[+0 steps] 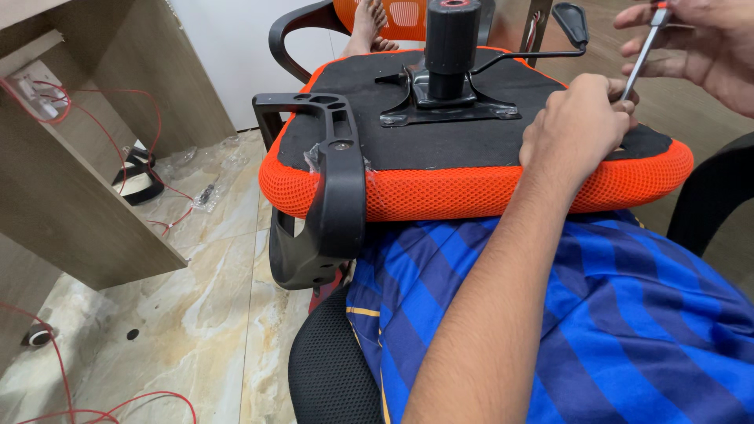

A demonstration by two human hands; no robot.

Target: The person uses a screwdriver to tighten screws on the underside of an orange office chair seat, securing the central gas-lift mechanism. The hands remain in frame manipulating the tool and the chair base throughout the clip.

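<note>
seat: upside-down office chair seat with orange mesh edging and a black underside (471,192), lying across the person's lap (blue striped shorts (597,314) underneath)
mechanism: black metal tilt plate (448,106) bolted mid-seat, with a black gas-lift cylinder (452,35) standing upright and a lever (550,47) going toward the far right corner
armrest: black plastic armrest (334,188) fixed on the seat's left edge, hanging over the near side
left hand: left hand (577,129) curled and pressed onto the seat's right edge, around the screwdriver tip; can't tell what's under it
right hand: right hand (691,43) closed around the handle of a slim metal-shaft screwdriver (640,63), angled down toward the seat's right edge
floor: marble tile floor (196,314) with loose red wires (118,408)
</note>
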